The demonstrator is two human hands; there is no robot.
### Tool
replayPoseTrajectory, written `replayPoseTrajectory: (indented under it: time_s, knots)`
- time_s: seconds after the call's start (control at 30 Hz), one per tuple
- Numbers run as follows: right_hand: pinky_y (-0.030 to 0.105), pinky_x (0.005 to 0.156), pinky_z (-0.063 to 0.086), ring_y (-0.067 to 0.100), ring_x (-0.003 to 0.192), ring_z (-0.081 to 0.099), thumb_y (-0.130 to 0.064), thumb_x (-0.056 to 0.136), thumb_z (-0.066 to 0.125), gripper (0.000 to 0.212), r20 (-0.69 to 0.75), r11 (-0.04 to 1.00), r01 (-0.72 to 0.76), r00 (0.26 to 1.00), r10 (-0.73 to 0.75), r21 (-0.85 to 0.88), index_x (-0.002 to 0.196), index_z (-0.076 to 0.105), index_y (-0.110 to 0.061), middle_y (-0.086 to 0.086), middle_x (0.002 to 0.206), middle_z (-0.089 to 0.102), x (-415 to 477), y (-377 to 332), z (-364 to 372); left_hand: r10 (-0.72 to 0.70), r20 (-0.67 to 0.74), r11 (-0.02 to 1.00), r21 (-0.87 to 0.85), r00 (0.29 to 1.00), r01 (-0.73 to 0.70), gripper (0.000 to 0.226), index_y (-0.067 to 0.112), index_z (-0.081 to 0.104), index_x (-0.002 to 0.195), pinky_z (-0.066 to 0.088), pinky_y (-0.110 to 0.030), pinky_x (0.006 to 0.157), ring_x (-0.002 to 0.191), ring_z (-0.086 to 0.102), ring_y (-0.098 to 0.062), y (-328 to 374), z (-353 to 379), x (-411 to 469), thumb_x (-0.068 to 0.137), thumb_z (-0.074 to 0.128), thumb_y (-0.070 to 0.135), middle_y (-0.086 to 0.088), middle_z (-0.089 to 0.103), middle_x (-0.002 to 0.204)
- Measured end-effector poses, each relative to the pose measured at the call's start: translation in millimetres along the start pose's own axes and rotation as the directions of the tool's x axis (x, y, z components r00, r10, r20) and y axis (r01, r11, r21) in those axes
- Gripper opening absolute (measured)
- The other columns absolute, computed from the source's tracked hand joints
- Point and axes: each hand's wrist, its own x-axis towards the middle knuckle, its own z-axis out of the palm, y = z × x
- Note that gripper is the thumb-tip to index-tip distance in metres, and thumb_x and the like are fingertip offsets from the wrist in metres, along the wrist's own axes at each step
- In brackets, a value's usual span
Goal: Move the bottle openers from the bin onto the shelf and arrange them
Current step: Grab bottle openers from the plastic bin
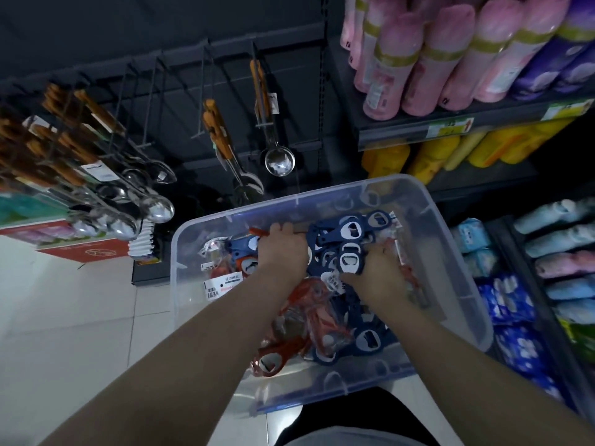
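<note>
Head view: the readable matter is poor. A white tag (222,285) lying in the bin carries dark and red print too blurred to make out. The green and yellow price strips (448,128) on the shelf edge (402,138) are equally unreadable, as is the red sign (93,252) low on the left.

The clear plastic bin (181,252) sits on the pale tiled floor (64,317) in front of the person. It holds a loose heap of orange bottle openers (306,320) and blue bottle openers (349,252), many in clear wrappers.

Both hands are inside the bin. The left hand (283,249) is palm down at the far side, and its fingers bend down into the heap out of sight, so what they hold cannot be told. A fanned bunch of the blue ones stands between the two hands. The right hand (378,270) grips that bunch from the right, one opener lying over its thumb side.

Wooden-handled spoons (128,188) and a ladle (279,160) hang on hooks beyond the bin. Pink packs (418,59) sit on the shelf, with yellow packs (434,156) below it
</note>
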Motion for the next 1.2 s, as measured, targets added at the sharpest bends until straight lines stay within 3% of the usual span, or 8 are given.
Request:
replayPoseTrajectory:
  time_s: [0.17, 0.27, 0.37, 0.57, 0.7, 0.83, 1.0, 1.2]
  knots:
    - [0.034, 0.070, 0.052, 0.023, 0.086, 0.060, -0.025, 0.078, 0.076, 0.040, 0.023, 0.999, 0.026, 0.999, -0.027, 0.046, 0.106, 0.050, -0.015, 0.007, 0.101, 0.064, -5.9, -7.5, -5.0, -0.053, 0.050, 0.992, -0.114, 0.997, 0.058, 0.046, 0.012, 0.052, 0.126, 0.043, -0.040, 0.089, 0.120, 0.038, -0.031, -6.3, -1.4, -0.2, 0.088, 0.061, 0.035, -0.010, 0.046, 0.128]
    - [0.033, 0.074, 0.050, 0.027, 0.093, 0.063, -0.017, 0.085, 0.068, 0.033, -0.070, 0.985, 0.020, 0.998, -0.008, 0.170, 0.114, 0.053, -0.010, 0.008, 0.106, 0.067, -11.2, -1.5, -19.8, -0.104, -0.082, 0.945, -0.318, 0.991, 0.073, 0.031, 0.011, 0.057, 0.115, 0.045, -0.039, 0.076, 0.107, 0.053, -0.032, -11.9, -9.0, -6.2, 0.093, 0.054, 0.032, -0.010, 0.061, 0.113]
    - [0.030, 0.072, 0.045, 0.031, 0.097, 0.061, -0.015, 0.088, 0.065, 0.030, -0.137, 0.976, 0.023, 0.990, 0.008, 0.218, 0.115, 0.054, -0.007, 0.012, 0.107, 0.066, -11.3, 9.7, -38.2, 0.001, -0.144, 0.827, -0.557, 0.990, -0.082, 0.026, 0.010, 0.059, 0.107, 0.051, -0.038, 0.070, 0.088, 0.062, -0.030, -2.6, -19.9, -7.3, 0.095, 0.056, 0.033, -0.011, 0.067, 0.096]
    - [0.026, 0.051, 0.035, 0.016, 0.064, 0.053, -0.013, 0.099, 0.047, 0.043, -0.113, 0.969, -0.015, 0.993, 0.044, 0.247, 0.141, 0.038, -0.012, 0.011, 0.089, 0.064, -13.4, 19.0, -50.7, 0.139, -0.090, 0.838, -0.520, 0.986, -0.166, 0.022, 0.004, 0.061, 0.103, 0.037, -0.030, 0.066, 0.091, 0.059, -0.032, 45.1, -19.2, 16.1, 0.095, 0.057, 0.025, -0.013, 0.059, 0.097]
    - [0.028, 0.069, 0.041, 0.025, 0.090, 0.059, -0.012, 0.097, 0.051, 0.036, -0.147, 0.961, 0.033, 0.989, 0.008, 0.275, 0.132, 0.047, -0.015, 0.004, 0.105, 0.063, -20.3, 22.3, -56.8, 0.075, -0.065, 0.915, -0.392, 0.995, -0.095, 0.046, 0.002, 0.047, 0.124, 0.044, -0.037, 0.075, 0.104, 0.057, -0.034, 63.6, -12.1, 23.7, 0.090, 0.064, 0.030, -0.017, 0.051, 0.121]
    - [0.035, 0.075, 0.050, 0.028, 0.090, 0.062, -0.017, 0.096, 0.054, 0.026, -0.163, 0.963, 0.051, 0.987, -0.008, 0.263, 0.122, 0.055, -0.014, 0.009, 0.101, 0.068, -25.6, 23.0, -64.0, -0.023, 0.016, 0.962, -0.273, 1.000, 0.027, 0.060, 0.007, 0.045, 0.129, 0.044, -0.042, 0.093, 0.121, 0.043, -0.035, 61.6, -8.2, 32.8, 0.086, 0.067, 0.042, -0.016, 0.047, 0.129]
    - [0.029, 0.070, 0.042, 0.023, 0.089, 0.059, -0.018, 0.097, 0.051, 0.026, -0.193, 0.957, 0.085, 0.981, -0.031, 0.278, 0.122, 0.054, -0.014, 0.007, 0.105, 0.065, -30.0, 30.6, -82.0, -0.002, -0.064, 0.892, -0.451, 0.998, -0.028, 0.036, 0.007, 0.046, 0.115, 0.049, -0.038, 0.070, 0.098, 0.061, -0.036, 70.5, -4.4, 17.4, 0.092, 0.061, 0.029, -0.016, 0.065, 0.105]
    - [0.026, 0.078, 0.040, 0.021, 0.106, 0.057, -0.020, 0.097, 0.050, 0.032, -0.302, 0.905, 0.220, 0.947, -0.109, 0.364, 0.129, 0.051, -0.017, 0.003, 0.119, 0.062, -48.7, 42.0, -130.7, -0.027, -0.333, 0.769, -0.610, 0.943, -0.194, 0.017, 0.005, 0.056, 0.102, 0.034, -0.037, 0.063, 0.080, 0.053, -0.032, 96.3, -47.7, -16.8, 0.097, 0.051, 0.020, -0.015, 0.057, 0.097]
